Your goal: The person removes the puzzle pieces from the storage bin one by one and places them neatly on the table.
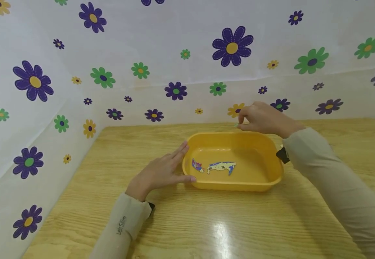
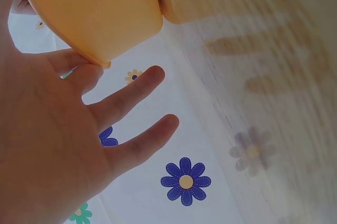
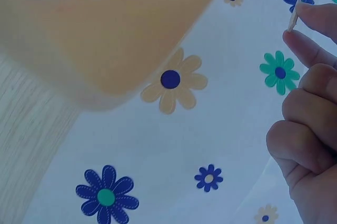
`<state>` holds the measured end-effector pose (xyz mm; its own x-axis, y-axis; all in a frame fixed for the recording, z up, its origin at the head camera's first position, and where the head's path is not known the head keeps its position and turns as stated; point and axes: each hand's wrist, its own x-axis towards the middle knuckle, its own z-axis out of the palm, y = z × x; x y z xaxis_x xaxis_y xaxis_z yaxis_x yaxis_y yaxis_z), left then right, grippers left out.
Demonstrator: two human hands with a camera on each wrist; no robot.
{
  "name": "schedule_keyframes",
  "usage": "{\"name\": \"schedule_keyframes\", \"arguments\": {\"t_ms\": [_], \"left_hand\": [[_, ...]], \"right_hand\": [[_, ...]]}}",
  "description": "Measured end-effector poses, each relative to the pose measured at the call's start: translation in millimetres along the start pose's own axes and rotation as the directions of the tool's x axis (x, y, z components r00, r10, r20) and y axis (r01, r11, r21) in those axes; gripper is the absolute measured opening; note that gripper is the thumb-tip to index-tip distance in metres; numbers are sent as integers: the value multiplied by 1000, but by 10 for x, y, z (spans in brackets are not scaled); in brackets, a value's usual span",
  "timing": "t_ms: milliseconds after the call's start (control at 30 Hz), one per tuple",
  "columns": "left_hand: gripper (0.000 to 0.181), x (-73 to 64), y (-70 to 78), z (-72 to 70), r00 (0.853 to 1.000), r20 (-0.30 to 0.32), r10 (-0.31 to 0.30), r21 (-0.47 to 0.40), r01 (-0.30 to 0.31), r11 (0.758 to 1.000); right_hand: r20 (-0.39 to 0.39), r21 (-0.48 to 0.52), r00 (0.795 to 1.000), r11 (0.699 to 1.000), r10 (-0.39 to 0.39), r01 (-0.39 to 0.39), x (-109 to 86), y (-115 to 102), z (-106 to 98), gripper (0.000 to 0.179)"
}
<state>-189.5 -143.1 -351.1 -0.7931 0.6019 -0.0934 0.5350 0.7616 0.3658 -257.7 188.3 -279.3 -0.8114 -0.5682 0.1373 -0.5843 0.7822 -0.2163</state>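
Note:
A yellow plastic basin [image 1: 233, 186] stands on the wooden table. My left hand [image 1: 161, 172] rests at its left end, thumb on the front-left rim and fingers mostly straight along the side. In the left wrist view, two fingers [image 2: 131, 95] extend past the basin. Over the back rim, my right hand [image 1: 262, 117] pinches a small thin flat piece [image 3: 294, 19] between thumb and index finger, seen edge-on; its other fingers are curled. Inside the basin lie a cream-and-blue irregular flat piece [image 1: 221, 166] and a smaller red-and-blue piece [image 1: 197, 165].
A white sheet with printed flowers [image 1: 174, 46] hangs behind and to the left of the table [image 1: 181, 219]. A small light scrap [image 1: 281, 145] shows beside the right wrist. A black strap part [image 1: 283, 155] sticks out from the right sleeve, close to the basin's right rim.

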Motion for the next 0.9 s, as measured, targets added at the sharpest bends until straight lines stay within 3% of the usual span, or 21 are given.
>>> {"name": "schedule_keyframes", "arguments": {"t_ms": [567, 900], "left_hand": [[104, -2, 5, -6, 1000, 12, -18, -26, 18, 1000], [103, 5, 2, -15, 1000, 7, -9, -23, 9, 1000]], "right_hand": [[-42, -92, 999, 995, 20, -23, -421, 505, -86, 10], [-7, -104, 994, 989, 105, -105, -698, 785, -207, 8]]}}
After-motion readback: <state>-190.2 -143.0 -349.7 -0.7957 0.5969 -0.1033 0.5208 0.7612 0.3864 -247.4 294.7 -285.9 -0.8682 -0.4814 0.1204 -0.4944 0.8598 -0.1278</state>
